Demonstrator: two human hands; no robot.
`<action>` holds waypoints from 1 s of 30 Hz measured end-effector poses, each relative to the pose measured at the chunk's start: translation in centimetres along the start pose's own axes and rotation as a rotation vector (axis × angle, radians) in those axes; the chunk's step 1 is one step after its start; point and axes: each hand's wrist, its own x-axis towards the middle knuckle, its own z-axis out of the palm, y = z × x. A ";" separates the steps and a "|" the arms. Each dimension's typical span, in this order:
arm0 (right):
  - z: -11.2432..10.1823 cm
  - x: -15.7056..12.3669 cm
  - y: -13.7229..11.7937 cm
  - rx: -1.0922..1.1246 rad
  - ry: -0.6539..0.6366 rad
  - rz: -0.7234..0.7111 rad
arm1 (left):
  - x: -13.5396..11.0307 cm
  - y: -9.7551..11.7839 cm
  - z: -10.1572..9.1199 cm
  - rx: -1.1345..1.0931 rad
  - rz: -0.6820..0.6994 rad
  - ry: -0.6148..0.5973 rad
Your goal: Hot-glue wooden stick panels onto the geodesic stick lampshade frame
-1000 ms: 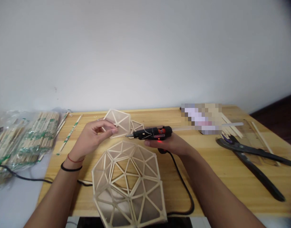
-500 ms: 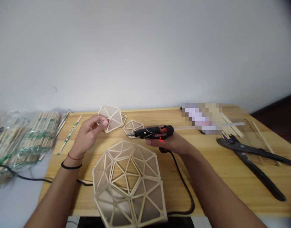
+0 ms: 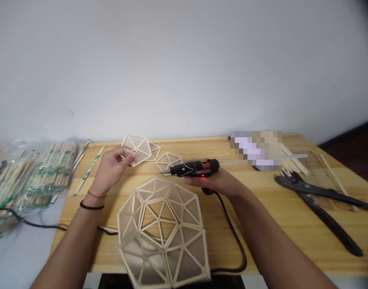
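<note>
My left hand point(image 3: 117, 164) pinches a pentagon panel point(image 3: 138, 145) made of thin wooden sticks with a pale backing, tilted up near the table's far edge. Behind it another stick panel point(image 3: 154, 153) partly shows, and one more stick pentagon point(image 3: 166, 159) lies to its right. In my right hand point(image 3: 220, 180) is a black hot glue gun point(image 3: 197, 167), its red light lit and its nozzle pointing left. A long clear glue stick point(image 3: 232, 161) sticks out of its back. Below both hands stands a bowl-like structure of joined stick panels point(image 3: 184, 249).
Bagged wooden chopsticks point(image 3: 51, 166) lie at the left, with a loose wrapped pair point(image 3: 90, 168) beside them. Large black-handled cutters point(image 3: 319, 204) rest at the right, near loose sticks point(image 3: 295, 160) and a blurred-out item point(image 3: 254, 150). A black cord point(image 3: 236, 237) curves beside the structure.
My left hand has shifted the pentagon panel slightly left and down, showing more of the panel behind it. The glue gun and the structure have hardly moved.
</note>
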 end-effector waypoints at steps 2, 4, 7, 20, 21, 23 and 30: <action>0.0 0.0 -0.1 0.004 -0.010 0.002 | 0.1 -0.1 0.0 0.016 -0.010 0.001; 0.1 0.1 -0.2 0.017 -0.032 -0.002 | 0.1 -0.2 -0.1 0.030 -0.028 0.011; 0.1 0.1 -0.5 0.049 -0.060 -0.003 | 0.0 -0.3 -0.2 0.062 -0.031 0.034; 0.2 0.2 -0.3 0.062 -0.072 0.016 | 0.0 -0.3 -0.4 0.133 0.013 0.085; 0.2 0.2 -0.3 0.058 -0.073 0.015 | 0.0 -0.4 -0.4 0.146 0.008 0.098; 0.2 0.2 -0.3 0.053 -0.074 0.018 | 0.1 -0.5 -0.4 0.151 -0.008 0.097; 0.2 0.1 -0.3 0.063 -0.053 0.023 | 0.3 -1.3 -0.2 0.087 -0.067 0.090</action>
